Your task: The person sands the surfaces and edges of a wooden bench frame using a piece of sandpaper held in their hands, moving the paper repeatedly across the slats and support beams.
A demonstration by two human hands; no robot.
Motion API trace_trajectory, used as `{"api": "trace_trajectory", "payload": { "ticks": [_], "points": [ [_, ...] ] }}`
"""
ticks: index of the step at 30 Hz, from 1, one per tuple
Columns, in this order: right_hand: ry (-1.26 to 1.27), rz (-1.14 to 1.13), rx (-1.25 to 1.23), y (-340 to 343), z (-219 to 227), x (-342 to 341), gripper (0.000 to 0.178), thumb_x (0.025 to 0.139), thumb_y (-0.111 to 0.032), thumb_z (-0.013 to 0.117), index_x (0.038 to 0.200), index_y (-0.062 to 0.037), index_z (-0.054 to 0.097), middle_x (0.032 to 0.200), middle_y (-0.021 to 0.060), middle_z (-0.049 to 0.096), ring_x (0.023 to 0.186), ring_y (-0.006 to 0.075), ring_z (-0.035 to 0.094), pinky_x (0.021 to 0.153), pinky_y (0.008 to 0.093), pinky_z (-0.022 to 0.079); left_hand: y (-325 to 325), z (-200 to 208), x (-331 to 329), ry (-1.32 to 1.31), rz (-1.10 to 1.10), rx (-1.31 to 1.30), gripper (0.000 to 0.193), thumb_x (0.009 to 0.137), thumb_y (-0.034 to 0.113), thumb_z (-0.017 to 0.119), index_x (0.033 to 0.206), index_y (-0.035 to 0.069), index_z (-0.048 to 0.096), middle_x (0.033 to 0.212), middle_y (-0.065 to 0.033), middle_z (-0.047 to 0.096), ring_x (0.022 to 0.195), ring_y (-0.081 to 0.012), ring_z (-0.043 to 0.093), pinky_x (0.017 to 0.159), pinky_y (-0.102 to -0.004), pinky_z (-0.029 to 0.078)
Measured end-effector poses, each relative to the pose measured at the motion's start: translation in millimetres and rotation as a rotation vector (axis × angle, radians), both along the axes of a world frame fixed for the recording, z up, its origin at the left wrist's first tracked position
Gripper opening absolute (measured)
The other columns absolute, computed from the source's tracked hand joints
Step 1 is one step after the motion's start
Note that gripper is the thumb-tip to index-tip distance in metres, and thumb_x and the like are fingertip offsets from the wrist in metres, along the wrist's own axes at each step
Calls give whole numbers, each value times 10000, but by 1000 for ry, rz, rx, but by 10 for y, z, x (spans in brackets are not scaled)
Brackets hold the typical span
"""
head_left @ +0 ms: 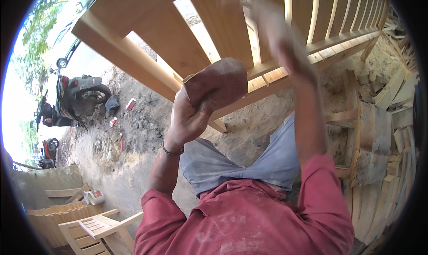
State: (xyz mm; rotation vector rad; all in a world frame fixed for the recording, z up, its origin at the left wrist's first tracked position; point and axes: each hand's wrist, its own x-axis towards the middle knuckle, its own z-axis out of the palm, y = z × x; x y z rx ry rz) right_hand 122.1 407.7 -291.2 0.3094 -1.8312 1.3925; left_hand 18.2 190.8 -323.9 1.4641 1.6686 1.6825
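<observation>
My left hand (189,121) is closed on a curved, reddish-brown sheet of sandpaper (220,81). It holds the sheet up in front of a wooden slatted bench (147,54), and a dark beaded bracelet (173,151) circles that wrist. Smeared by motion, my right hand (276,32) is raised before the bench's upright slats; its fingers are too blurred to read. Whether it touches the wood I cannot tell. Pale, unpainted slats with gaps between them run away to the upper right, above the slatted seat (327,53).
At the right lie piled wood offcuts (397,165) beside a wooden frame with a worn panel (374,130). Lower left stand a small wooden chair (96,228), stacked slats (53,221) and a white bucket (94,197). Motorcycles (76,96) are parked on the dirt ground (138,143).
</observation>
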Motion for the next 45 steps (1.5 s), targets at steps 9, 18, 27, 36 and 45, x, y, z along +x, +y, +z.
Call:
{"api": "trace_trajectory", "payload": {
  "ticks": [9, 18, 27, 36, 45],
  "points": [
    [-131, -148, -738, -301, -2016, 595, 328, 975, -232, 680, 1227, -29, 629, 1108, 35, 688, 1048, 116, 636, 909, 271, 512, 334, -238, -135, 612, 482, -55, 752, 950, 300, 668, 1460, -88, 273, 1459, -301, 353, 1411, -405, 323, 1142, -474, 322],
    [-404, -299, -709, 21, -2505, 747, 242, 976, -240, 658, 1058, -17, 703, 945, 1, 694, 844, 68, 613, 723, 247, 479, 900, 157, -605, 353, 930, 315, 672, 975, 221, 520, 1472, -143, 252, 1455, -305, 374, 1361, -378, 392, 1148, -457, 306],
    [-487, -287, -728, 15, -2424, 795, 248, 976, -271, 673, 1042, -34, 701, 934, -16, 693, 820, 43, 608, 714, 235, 479, 772, -287, -604, 218, 904, 267, 419, 983, 139, 490, 1358, -48, 499, 1278, -204, 573, 1224, -306, 527, 1070, -408, 383],
    [-445, -223, -709, -131, -2325, 688, 233, 969, -227, 682, 995, 1, 726, 909, -8, 711, 840, 56, 622, 726, 247, 489, 523, -1028, -216, 79, 837, -152, 466, 932, 146, 566, 1358, -19, 470, 1222, -231, 659, 1149, -401, 632, 953, -448, 489],
    [-432, -266, -666, -91, -2467, 656, 223, 974, -222, 674, 962, -5, 723, 856, -18, 694, 765, 46, 593, 670, 236, 466, 295, -921, -314, 132, 650, -644, 561, 913, 179, 578, 1376, -79, 392, 1198, -242, 665, 1089, -401, 664, 912, -436, 524]
  ]
}}
